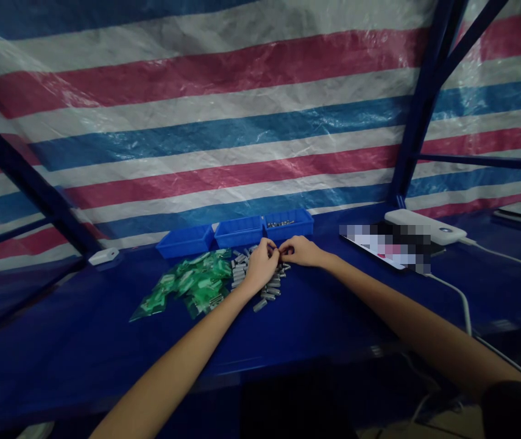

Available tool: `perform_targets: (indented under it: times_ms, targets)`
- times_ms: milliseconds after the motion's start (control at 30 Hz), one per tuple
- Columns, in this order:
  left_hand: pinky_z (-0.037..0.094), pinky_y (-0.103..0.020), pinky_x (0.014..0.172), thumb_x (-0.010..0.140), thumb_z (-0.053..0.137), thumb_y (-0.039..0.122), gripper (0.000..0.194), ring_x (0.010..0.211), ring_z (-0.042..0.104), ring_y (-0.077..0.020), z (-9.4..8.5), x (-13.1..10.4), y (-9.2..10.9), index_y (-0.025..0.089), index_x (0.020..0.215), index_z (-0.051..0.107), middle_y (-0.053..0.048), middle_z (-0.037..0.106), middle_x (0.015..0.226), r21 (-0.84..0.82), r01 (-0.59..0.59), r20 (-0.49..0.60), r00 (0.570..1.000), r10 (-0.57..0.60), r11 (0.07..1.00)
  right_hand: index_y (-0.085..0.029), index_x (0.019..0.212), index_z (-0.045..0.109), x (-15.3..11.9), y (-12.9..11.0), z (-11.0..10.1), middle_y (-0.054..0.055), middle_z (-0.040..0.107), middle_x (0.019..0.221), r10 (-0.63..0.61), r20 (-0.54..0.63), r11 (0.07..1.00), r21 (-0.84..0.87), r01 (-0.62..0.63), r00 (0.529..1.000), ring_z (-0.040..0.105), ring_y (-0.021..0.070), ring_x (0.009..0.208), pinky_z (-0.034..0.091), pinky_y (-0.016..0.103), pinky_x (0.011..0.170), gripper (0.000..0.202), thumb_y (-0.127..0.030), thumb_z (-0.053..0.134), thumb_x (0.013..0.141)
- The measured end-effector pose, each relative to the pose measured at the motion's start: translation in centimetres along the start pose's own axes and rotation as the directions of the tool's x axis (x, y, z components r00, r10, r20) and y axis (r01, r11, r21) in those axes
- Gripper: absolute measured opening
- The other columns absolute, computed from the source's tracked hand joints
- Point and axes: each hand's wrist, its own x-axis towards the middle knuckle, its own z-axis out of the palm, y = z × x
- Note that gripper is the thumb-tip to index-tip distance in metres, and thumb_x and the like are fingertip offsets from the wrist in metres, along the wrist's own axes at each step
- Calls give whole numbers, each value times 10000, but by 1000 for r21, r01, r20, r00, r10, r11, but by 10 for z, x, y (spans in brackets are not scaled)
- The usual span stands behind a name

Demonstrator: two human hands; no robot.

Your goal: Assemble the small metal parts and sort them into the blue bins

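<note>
My left hand [262,266] is over a pile of small silver metal cylinders [272,291], its fingers pinched together. My right hand [300,251] meets it from the right, fingertips also pinched and nearly touching the left ones. Whatever lies between the fingertips is too small and dark to make out. Left of the pile lies a heap of green and clear plastic packets [200,277]. Behind the hands stand three blue bins in a row: a left bin [184,241], a middle bin [239,233] and a right bin [289,224] with small metal parts inside.
On the blue table [315,329], a phone [374,249] and a white power bank [425,227] with white cables lie to the right. A small white device [103,256] sits at the left. Blue metal posts and a striped plastic sheet [223,122] stand behind.
</note>
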Motion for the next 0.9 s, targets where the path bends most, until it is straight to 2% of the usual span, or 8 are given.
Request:
perform_targets:
  times_ms: [100,200,333,433,533,733,900]
  targets:
    - [362,-243,623,799,459,224,44,652,520,-132,-1,3,0,195,783,488,26,535,655,-121,110,-59,991,-118,987,-207,814,727,1,-4,-3,18,697,739,19,-67,995,103,-12,998,589,138,624,436,253,606,162,-253,627,694]
    - [332,-232,596,833,438,325,194,622,486,-123,-3,3,3,191,700,480,40,491,604,-155,150,-83,983,-164,976,-205,893,716,2,-10,-5,32,707,827,10,-136,964,264,26,991,624,155,724,472,277,700,208,-258,595,733]
    - [346,-238,620,869,376,390,303,630,488,-128,-3,2,6,187,688,510,30,512,611,-193,134,-52,988,-146,972,-203,956,701,2,-16,-3,39,706,867,-12,-157,929,365,69,988,634,166,772,482,296,739,244,-254,573,755]
    - [389,-251,707,886,343,386,316,734,544,-147,-2,2,6,187,820,580,-5,611,754,-281,95,-65,991,-118,955,-202,974,696,2,-20,0,42,702,882,1,-184,928,366,67,983,626,162,746,484,303,724,254,-279,569,767]
    - [401,-266,795,901,304,399,374,852,568,-167,-2,1,5,180,912,607,-38,648,892,-340,35,-94,993,-71,940,-199,964,695,2,-23,2,49,699,890,40,-205,908,416,50,978,625,161,743,487,319,737,251,-304,578,768]
    - [407,-302,813,909,246,459,495,833,568,-186,-2,-5,8,159,841,633,-67,650,854,-266,-31,-141,990,-7,963,-191,891,693,3,-27,2,50,689,838,99,-218,834,551,38,971,623,157,733,493,316,744,242,-358,604,740]
    - [388,-321,876,911,244,446,468,931,558,-194,-4,-8,11,183,989,623,-64,643,991,-272,-38,-99,995,11,962,-174,823,683,3,-28,5,34,678,773,142,-200,783,622,14,969,610,144,697,489,294,717,216,-345,633,700]
